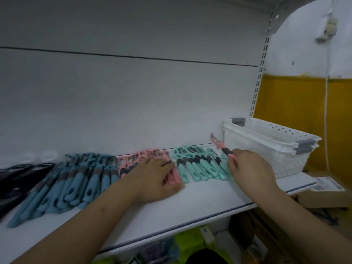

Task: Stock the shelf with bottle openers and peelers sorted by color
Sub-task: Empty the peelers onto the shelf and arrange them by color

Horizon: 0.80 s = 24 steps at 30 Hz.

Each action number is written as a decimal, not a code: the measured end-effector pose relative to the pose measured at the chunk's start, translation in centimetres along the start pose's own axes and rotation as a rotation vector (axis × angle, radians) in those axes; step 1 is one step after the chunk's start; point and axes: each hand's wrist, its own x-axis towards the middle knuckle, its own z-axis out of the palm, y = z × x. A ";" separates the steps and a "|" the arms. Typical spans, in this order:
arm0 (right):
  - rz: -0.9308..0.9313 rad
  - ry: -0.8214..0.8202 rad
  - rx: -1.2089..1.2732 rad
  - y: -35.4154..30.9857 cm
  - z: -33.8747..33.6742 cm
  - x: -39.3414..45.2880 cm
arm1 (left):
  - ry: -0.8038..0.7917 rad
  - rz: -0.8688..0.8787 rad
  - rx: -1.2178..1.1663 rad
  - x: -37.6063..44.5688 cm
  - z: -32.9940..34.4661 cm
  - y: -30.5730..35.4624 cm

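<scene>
Peelers lie in colour groups along the white shelf (200, 199): black tools (17, 178) at far left, then blue peelers (76, 183), pink peelers (133, 161), and mint peelers (200, 166). My left hand (154, 178) lies flat with straight fingers on the pink group, covering its right part. My right hand (249, 168) holds a single pink peeler (221, 145) by its handle, blade end raised toward the back wall, just right of the mint group.
Two stacked white perforated baskets (270, 141) with grey handles stand at the shelf's right end. A cardboard box (323, 195) sits beyond the shelf edge. More goods fill the lower shelf (190, 242). The shelf upright (261, 73) runs up at right.
</scene>
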 end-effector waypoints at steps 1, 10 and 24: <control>-0.037 0.004 0.077 -1.2 0.2 0.2 | -0.018 0.000 -0.004 -0.3 0.0 -0.6; -0.155 -0.176 0.512 -11.6 2.9 2.0 | 0.377 -0.083 -0.039 -0.9 2.1 -1.2; 0.067 -0.292 0.053 -10.3 6.4 -0.4 | 0.350 0.005 -0.004 -1.2 2.6 -0.7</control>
